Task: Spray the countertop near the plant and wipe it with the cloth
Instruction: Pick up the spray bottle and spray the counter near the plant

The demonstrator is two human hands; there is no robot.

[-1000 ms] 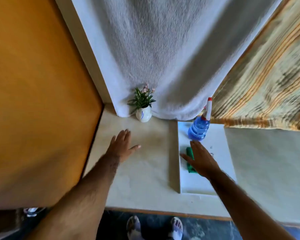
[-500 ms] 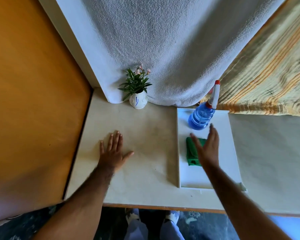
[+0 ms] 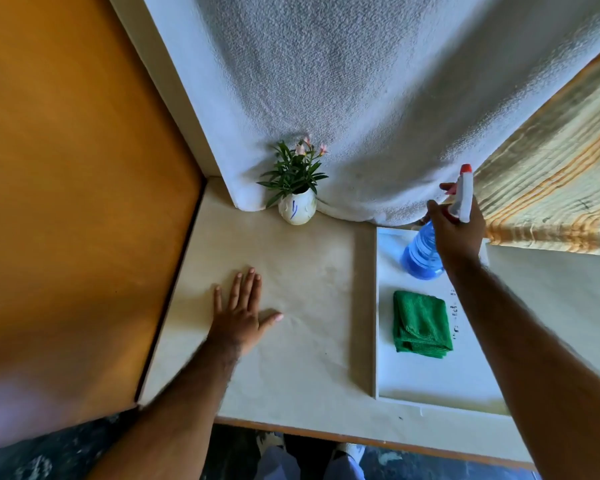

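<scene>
A small plant in a white vase (image 3: 297,206) stands at the back of the cream countertop (image 3: 291,271). My left hand (image 3: 241,311) lies flat on the countertop in front of it, fingers spread. A blue spray bottle (image 3: 419,258) with a white and red trigger head stands at the far end of a white tray (image 3: 430,382). My right hand (image 3: 456,228) is wrapped around the bottle's neck. A folded green cloth (image 3: 420,323) lies on the tray, just nearer than the bottle.
An orange wall (image 3: 77,202) closes the left side. A white towel (image 3: 361,98) hangs down behind the plant, and a striped cloth (image 3: 551,188) hangs at the right. The counter's front edge (image 3: 361,441) runs along the bottom, with feet below it.
My right hand moved forward from above the green cloth and took hold of the spray bottle's neck. The left hand stays flat on the countertop.
</scene>
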